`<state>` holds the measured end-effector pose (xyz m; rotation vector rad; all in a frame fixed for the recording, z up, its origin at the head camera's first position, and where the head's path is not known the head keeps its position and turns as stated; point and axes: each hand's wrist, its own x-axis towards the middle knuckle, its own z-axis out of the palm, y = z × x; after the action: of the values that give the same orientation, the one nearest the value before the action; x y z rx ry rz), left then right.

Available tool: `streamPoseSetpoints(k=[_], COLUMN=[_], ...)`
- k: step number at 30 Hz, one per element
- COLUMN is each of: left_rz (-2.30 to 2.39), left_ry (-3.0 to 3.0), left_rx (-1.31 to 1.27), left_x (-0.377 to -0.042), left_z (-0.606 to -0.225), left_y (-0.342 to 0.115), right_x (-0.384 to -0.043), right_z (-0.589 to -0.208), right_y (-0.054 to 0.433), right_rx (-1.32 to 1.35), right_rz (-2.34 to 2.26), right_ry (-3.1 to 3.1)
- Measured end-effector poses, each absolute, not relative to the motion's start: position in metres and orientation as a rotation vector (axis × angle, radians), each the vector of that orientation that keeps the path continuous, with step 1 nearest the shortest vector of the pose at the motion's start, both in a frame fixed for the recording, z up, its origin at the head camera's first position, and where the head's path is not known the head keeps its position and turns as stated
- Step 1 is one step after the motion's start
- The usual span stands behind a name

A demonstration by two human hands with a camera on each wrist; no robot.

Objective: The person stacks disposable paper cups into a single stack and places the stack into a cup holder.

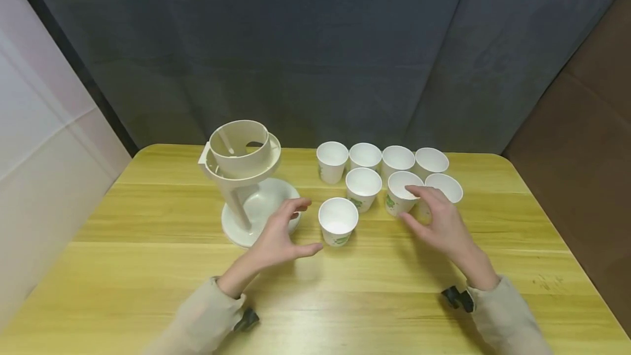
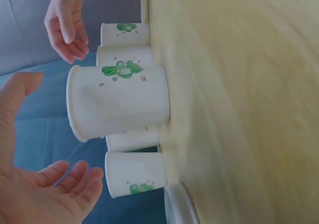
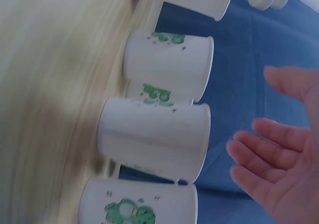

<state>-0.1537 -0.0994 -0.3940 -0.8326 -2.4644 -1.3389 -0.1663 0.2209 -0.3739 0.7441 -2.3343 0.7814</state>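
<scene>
Several white paper cups with green prints stand upright on the table. The front paper cup [image 1: 338, 229] is set a little apart from the others and looks empty inside. My left hand [image 1: 276, 237] is just left of it, thumb and fingers spread and holding nothing. In the left wrist view, that same front cup [image 2: 119, 104] stands beyond the spread fingers [image 2: 87, 189]. My right hand [image 1: 441, 223] hovers by a middle-row cup [image 1: 400, 204], overlapping its rim in the head view. The right wrist view shows a gap between its fingers [image 3: 264, 154] and the cups.
A cream plastic stand with a ring-shaped top [image 1: 241, 166] and a round base [image 1: 236, 232] is left of the cups. The back row of cups [image 1: 332, 171] lines the far table edge. Dark cloth [image 1: 296, 59] hangs behind the wooden table [image 1: 345, 300].
</scene>
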Motion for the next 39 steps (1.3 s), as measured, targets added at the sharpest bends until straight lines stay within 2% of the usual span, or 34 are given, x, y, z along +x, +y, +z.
streamPoseSetpoints(k=[13, 33, 39], left_rz=[-1.501, -1.466, -1.468], left_ry=[-2.516, -2.673, -2.7], left_rx=[-0.748, -0.635, -0.638], left_x=[-0.164, -0.172, -0.175], left_z=[-0.406, -0.405, -0.406], left_y=[-0.078, -0.061, -0.058], right_x=[-0.175, -0.183, -0.186], right_z=[-0.381, -0.379, -0.38], right_y=[0.253, 0.281, 0.283], right_rx=[0.402, 0.071, 0.051], right_rz=[0.8, 0.88, 0.884], right_ry=[-2.248, -2.627, -2.659])
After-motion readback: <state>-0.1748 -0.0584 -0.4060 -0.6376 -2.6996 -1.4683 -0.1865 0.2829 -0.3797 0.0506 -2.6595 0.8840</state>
